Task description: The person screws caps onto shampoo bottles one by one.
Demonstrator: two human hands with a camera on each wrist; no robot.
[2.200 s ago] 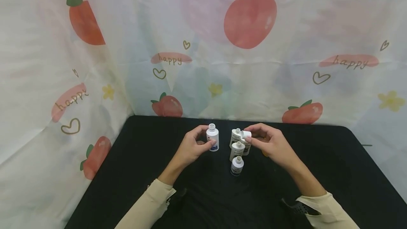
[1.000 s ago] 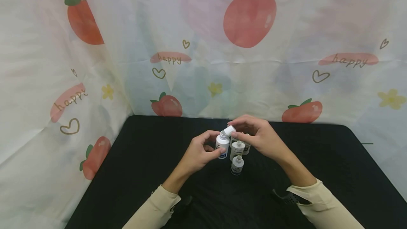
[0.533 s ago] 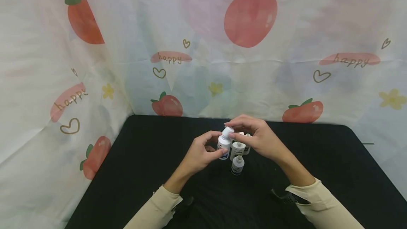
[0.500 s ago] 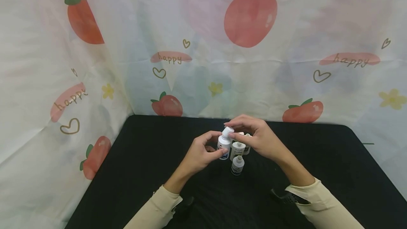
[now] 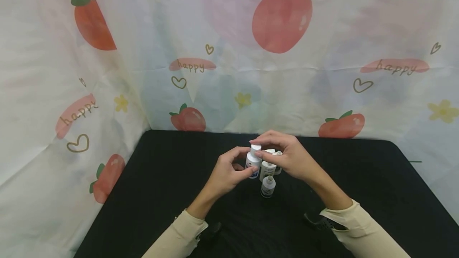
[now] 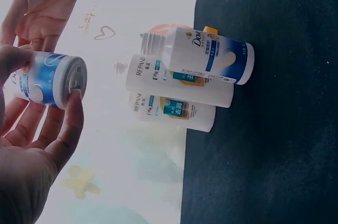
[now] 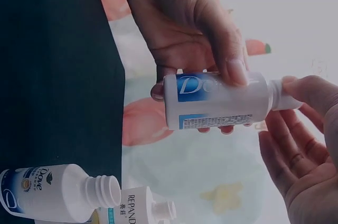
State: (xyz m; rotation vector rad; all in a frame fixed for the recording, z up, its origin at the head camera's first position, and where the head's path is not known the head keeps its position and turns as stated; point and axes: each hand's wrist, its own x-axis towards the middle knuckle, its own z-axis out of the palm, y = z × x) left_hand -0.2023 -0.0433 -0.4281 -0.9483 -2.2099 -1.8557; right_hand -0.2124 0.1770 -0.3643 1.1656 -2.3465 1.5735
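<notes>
My left hand (image 5: 225, 173) grips a small white Dove bottle (image 7: 214, 100) with a blue label, thumb and fingers around its body. In the left wrist view the bottle's round base faces the camera, raised off the table. From the right, my right hand (image 5: 292, 153) pinches a white cap (image 5: 255, 148) seated over the bottle's neck. The right wrist view shows the thumb on the cap (image 7: 288, 101) and the fingers on its other side. Just right of the held bottle, another Dove bottle (image 6: 211, 55) stands uncapped on the table.
Behind the standing Dove bottle are white REPANDA bottles (image 6: 182, 84), partly hidden by it and my right hand in the head view. A small orange piece (image 6: 210, 30) shows beside them. The black table (image 5: 172, 162) backs onto a printed curtain (image 5: 229, 31).
Over two seconds, both hands came together, the left moving right and the right moving left with the cap. The cap went from apart, to tilted at the neck, to upright on it.
</notes>
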